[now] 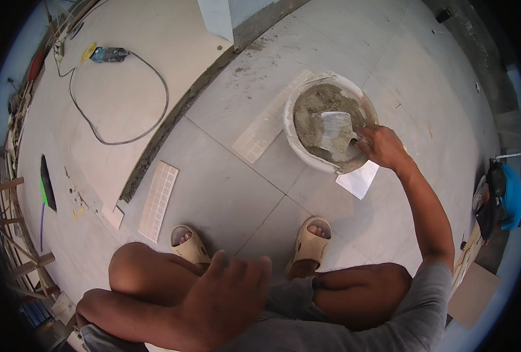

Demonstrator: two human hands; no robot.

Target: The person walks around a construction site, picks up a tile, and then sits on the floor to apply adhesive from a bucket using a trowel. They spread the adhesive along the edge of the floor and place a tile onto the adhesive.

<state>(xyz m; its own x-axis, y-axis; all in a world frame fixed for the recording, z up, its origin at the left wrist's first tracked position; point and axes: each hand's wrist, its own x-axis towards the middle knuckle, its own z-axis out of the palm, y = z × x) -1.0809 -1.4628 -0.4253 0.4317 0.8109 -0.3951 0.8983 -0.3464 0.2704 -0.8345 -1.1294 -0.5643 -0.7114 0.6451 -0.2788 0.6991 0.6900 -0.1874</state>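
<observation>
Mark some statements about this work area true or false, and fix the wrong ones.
1. The right hand grips a trowel at the white bucket. True.
2. Both hands are at the bucket. False: the left hand is apart from it.
3. A corded power tool lies left of the bucket. True.
4. The footwear is black. False: the sandals are tan.
5. The bucket holds clear water. False: it holds a thick grey mix.

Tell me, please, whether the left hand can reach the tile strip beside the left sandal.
Probably yes: the left hand looks empty and nothing covers the tile strip, though the left leg is partly between them.
</observation>
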